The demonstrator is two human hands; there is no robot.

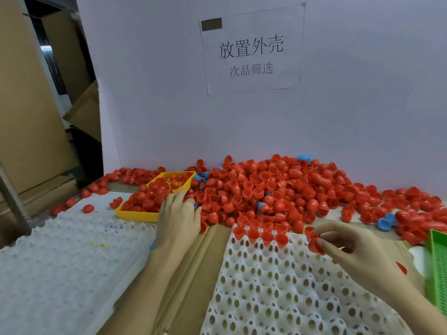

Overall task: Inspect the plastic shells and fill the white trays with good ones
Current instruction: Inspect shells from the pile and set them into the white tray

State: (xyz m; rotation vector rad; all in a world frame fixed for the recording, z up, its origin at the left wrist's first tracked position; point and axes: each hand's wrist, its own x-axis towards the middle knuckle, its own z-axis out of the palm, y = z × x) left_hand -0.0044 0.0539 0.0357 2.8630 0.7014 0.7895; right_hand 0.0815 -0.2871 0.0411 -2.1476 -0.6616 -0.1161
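A big heap of red plastic shells (278, 187) with a few blue ones lies against the white back wall. A white tray (278, 286) with rows of holes sits in front of me; its far row holds several red shells (261, 234). My right hand (355, 252) pinches a red shell (314, 245) just past the tray's far right corner. My left hand (179, 218) reaches toward the heap beside the yellow bin, fingers extended over the shells; whether it holds one is hidden.
A yellow bin (137, 215) with red shells stands at the back left. A stack of white trays (67, 262) lies at the left. A green basket (439, 269) shows at the right edge. Brown cardboard (193, 262) covers the table.
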